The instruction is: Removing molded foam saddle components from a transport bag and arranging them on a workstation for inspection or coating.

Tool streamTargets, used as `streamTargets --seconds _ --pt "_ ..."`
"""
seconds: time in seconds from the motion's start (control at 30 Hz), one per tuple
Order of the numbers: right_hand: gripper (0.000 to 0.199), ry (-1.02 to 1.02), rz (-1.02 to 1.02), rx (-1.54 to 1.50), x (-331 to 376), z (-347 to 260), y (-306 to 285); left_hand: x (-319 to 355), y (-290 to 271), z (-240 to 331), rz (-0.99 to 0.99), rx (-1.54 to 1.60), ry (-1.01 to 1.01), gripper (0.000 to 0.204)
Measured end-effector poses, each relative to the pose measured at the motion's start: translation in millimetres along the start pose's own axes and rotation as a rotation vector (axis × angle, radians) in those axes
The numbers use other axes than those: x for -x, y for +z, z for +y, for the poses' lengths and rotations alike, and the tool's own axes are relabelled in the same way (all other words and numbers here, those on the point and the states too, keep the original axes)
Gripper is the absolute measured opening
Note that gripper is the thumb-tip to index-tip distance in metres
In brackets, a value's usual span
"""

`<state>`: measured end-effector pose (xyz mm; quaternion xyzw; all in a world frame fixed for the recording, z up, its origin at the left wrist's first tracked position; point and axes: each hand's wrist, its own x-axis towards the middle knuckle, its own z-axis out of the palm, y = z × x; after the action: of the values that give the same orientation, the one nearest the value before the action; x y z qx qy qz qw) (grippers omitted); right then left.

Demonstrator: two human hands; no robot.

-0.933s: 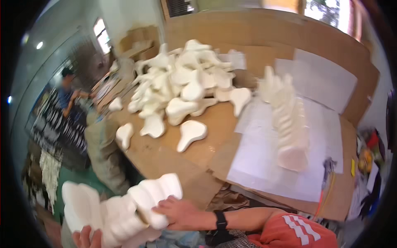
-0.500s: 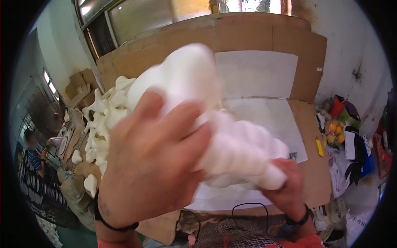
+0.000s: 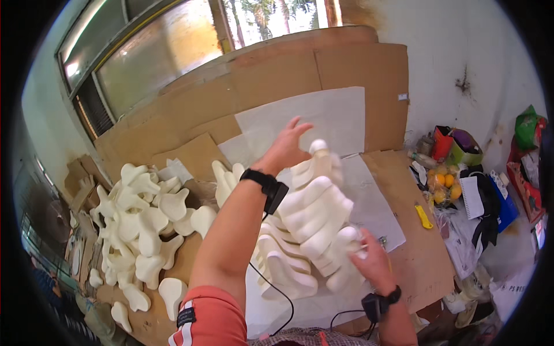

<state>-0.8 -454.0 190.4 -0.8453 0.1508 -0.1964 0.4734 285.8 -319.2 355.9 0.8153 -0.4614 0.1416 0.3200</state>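
Observation:
Several white ridged, lobed foam-like pieces lie side by side on white paper (image 3: 369, 190) before me. The topmost ridged piece (image 3: 320, 216) has a rounded knob at its far end and slants across the others. My left hand (image 3: 290, 144) hovers at its far end, fingers spread, holding nothing; whether its underside touches the piece is hidden. At the near right end my right hand (image 3: 374, 262) has thumb and fingers apart, close against a rounded white lobe (image 3: 348, 236). A heap of white bone-shaped pieces (image 3: 138, 213) rests to the left.
Brown cardboard (image 3: 427, 259) covers the table and stands up behind it. A yellow cutter knife (image 3: 424, 217) lies at the right. Beyond it are a bag of orange fruit (image 3: 443, 181), a notepad (image 3: 472, 196) and plastic bags. A black cable (image 3: 283, 291) hangs near my left arm.
The ridged white piece, held up close before me earlier, now lies lower on the other pieces. My left hand has moved away to its far end and spread its fingers.

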Motion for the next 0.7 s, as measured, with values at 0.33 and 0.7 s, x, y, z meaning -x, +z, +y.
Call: streamTargets --seconds 0.33,0.7 --pt "0.068 -0.286 -0.048 0.270 -58.0 9.6 48.0 114.1 39.8 -33.3 -0.209 0.249 -0.317 0.052" --pt "0.028 0.209 0.009 -0.550 -123.6 100.4 45.6 56.4 48.1 -48.9 -0.212 0.208 -0.517 0.059"
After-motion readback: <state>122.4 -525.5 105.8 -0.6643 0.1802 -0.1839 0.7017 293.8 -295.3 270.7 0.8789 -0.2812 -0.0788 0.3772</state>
